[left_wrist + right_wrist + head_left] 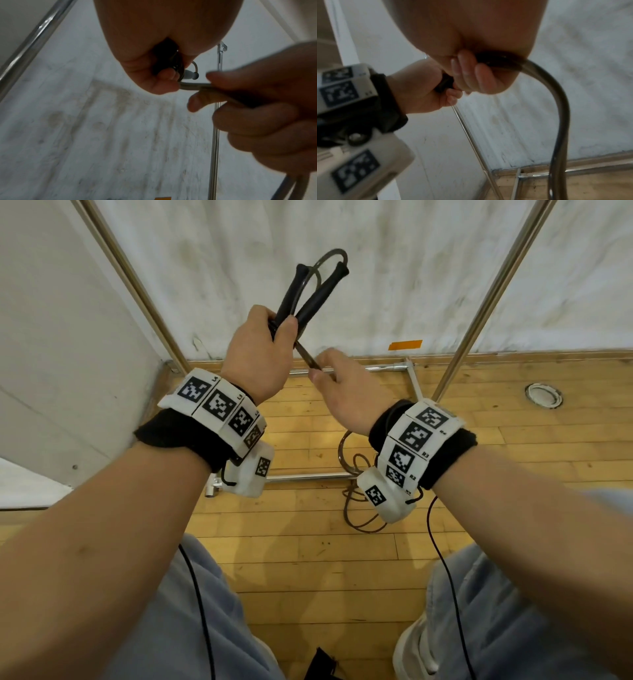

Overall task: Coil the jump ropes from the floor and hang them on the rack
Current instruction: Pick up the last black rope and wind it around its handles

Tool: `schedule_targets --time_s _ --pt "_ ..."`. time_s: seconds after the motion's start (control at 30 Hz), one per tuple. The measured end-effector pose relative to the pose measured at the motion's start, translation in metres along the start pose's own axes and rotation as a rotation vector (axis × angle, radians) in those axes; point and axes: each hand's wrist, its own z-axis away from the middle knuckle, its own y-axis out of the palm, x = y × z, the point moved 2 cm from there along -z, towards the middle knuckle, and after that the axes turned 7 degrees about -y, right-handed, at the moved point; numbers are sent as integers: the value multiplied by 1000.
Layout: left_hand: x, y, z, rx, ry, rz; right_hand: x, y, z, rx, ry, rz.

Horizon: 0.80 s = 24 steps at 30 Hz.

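Both handles [310, 294] are gripped together in the left hand [255, 354], anchoring the coil; rope [356, 494] is pinched by the right hand [346, 392], slack trailing to the floor [308, 559] beside the rack [493, 292].

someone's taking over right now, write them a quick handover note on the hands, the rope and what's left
Left hand grips both black handles, pointing up.
Right hand holds the jump rope just below the left hand.
Most of the rope lies loose on the wooden floor by the rack base.
Done: rope picked up, handles paired.
Left: coil the slack, hang it on the rack.
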Motion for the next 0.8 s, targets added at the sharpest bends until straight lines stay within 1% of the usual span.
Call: schedule_targets --time_s 0.03,0.1,0.2,0.27,0.33,0.4,0.47,0.6,0.8 --pt "-1 -1 1 11 -9 29 -3 -3 -2 -47 -5 51" --pt "-4 0 5 46 -5 82 -9 -6 -6 -61 28 83" --pt "-11 -2 13 91 50 174 -12 -3 -8 -6 86 -48" --pt "-12 -6 14 87 89 185 -10 0 -7 -2 61 -107" --pt "-8 -13 10 49 123 117 -7 0 -7 -50 3 -114" --pt "-1 -19 5 -16 156 -30 -4 -3 -8 -106 -37 -97" --pt "6 -20 3 -61 185 -163 -2 -4 -9 -112 -54 -77" --pt "16 -13 2 -33 190 -254 2 -2 -9 -116 -75 -43" --pt "17 -5 3 11 157 -262 7 -4 -5 -104 -109 -53"
